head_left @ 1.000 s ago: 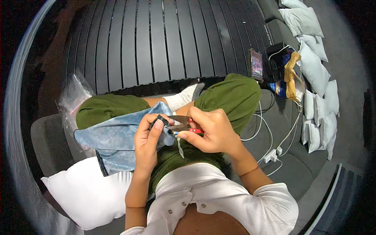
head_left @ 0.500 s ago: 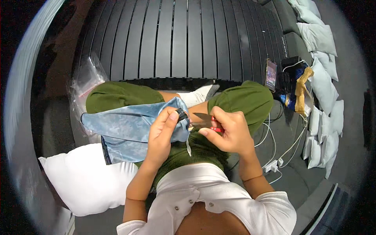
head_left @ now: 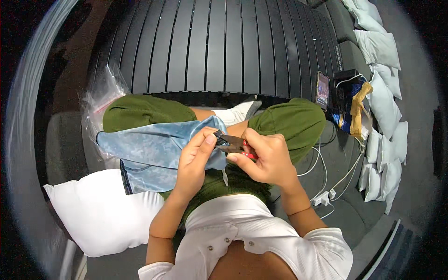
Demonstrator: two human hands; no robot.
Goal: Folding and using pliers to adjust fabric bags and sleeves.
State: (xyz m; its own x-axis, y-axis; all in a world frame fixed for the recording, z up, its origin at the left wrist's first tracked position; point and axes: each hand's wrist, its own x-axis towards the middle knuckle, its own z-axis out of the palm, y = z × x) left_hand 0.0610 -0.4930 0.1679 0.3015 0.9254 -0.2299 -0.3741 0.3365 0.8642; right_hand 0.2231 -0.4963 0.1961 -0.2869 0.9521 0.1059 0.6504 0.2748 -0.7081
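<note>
The right hand (head_left: 268, 157) is closed around red-handled scissors (head_left: 232, 143), their blades at the right end of the blue cloth (head_left: 154, 140), which lies across the lap. The left hand (head_left: 192, 156) pinches the cloth's dark band (head_left: 218, 135) between thumb and fingers, just beside the blades. Good practice would call for a taut band, fingertips clear of the blades and short, controlled snips sparing the blue fabric. A white pillow (head_left: 102, 214) lies on the cloth's near side; the slatted surface (head_left: 210, 51) stands beyond it. The right hand mostly covers the handles; whether the blade tips bite the band cannot be determined.
</note>
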